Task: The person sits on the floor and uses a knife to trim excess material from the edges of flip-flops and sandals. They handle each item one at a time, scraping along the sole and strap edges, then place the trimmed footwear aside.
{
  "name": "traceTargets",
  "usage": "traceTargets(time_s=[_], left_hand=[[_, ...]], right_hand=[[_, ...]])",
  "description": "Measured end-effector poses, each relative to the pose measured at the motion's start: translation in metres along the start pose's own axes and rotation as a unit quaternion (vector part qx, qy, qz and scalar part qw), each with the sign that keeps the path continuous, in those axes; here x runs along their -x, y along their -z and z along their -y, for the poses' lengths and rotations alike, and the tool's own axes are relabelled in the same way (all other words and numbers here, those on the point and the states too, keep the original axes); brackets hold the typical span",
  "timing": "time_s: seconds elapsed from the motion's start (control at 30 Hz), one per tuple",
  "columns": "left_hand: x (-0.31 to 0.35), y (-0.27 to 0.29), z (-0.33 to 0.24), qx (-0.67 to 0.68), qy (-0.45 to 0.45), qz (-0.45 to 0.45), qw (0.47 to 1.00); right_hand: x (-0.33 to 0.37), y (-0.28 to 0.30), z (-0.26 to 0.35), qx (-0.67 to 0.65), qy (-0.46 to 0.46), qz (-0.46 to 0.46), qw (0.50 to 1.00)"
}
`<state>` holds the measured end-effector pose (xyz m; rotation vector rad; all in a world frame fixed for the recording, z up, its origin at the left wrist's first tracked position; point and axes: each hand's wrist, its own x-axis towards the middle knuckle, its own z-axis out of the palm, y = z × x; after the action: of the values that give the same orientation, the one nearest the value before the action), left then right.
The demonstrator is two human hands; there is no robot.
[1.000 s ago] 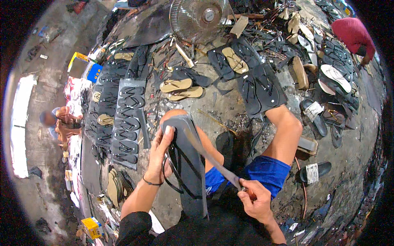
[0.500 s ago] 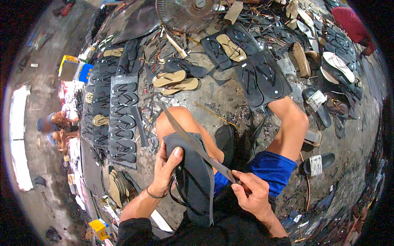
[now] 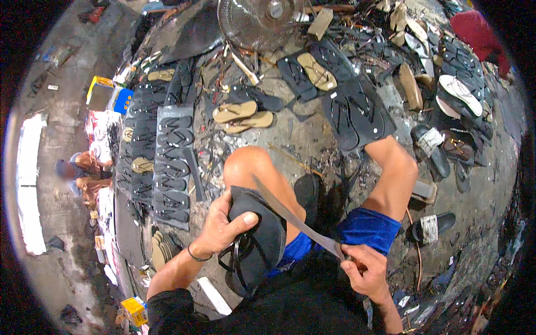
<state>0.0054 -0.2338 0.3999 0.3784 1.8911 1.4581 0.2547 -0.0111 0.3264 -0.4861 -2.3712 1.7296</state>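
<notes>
Our left hand (image 3: 220, 229) pinches the sandal (image 3: 267, 231), lower center; probably light and bendy, so we'd hold the edge. Right hand (image 3: 365, 272), lower right, grips the knife (image 3: 296, 220).

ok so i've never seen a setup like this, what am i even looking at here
There's no machine: these are a person's own bare hands, seen from above by a wide fisheye camera worn on the head, which is why the edges bend. The left hand grips a black sandal. The right hand holds a long blade by its handle end. On the floor around lie rows of black sandals, some tan sandals and scraps, with a fan beyond.
</notes>
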Motion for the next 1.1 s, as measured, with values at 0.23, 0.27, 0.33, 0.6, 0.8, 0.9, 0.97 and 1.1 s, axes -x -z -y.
traceTargets(time_s=[0.23, 0.27, 0.33, 0.6, 0.8, 0.9, 0.97, 1.1], left_hand=[[0.029, -0.013, 0.037, -0.004, 0.015, 0.045, 0.999], [0.029, -0.015, 0.033, 0.017, 0.026, 0.075, 0.997], [0.025, -0.021, 0.025, 0.007, 0.044, 0.101, 0.994], [0.023, -0.041, 0.012, 0.018, 0.034, 0.139, 0.99], [0.023, -0.056, 0.002, -0.007, 0.058, 0.194, 0.979], [0.019, -0.073, -0.016, -0.089, 0.039, 0.208, 0.973], [0.015, -0.082, -0.034, -0.139, 0.065, 0.237, 0.959], [-0.016, -0.075, -0.076, -0.333, 0.027, 0.354, 0.873]], right_hand=[[0.028, 0.027, 0.001, 0.04, 0.007, 0.063, 0.997], [0.024, 0.032, 0.007, 0.058, 0.023, 0.054, 0.997], [0.019, 0.043, 0.023, 0.065, -0.006, 0.067, 0.996], [-0.014, 0.054, 0.057, 0.101, -0.004, 0.087, 0.991], [-0.049, 0.043, 0.075, 0.022, 0.002, 0.115, 0.993], [-0.063, 0.038, 0.069, -0.017, 0.03, 0.152, 0.988], [-0.066, 0.037, 0.058, -0.069, -0.021, 0.215, 0.974], [-0.061, 0.019, 0.038, -0.336, 0.087, 0.194, 0.918]])
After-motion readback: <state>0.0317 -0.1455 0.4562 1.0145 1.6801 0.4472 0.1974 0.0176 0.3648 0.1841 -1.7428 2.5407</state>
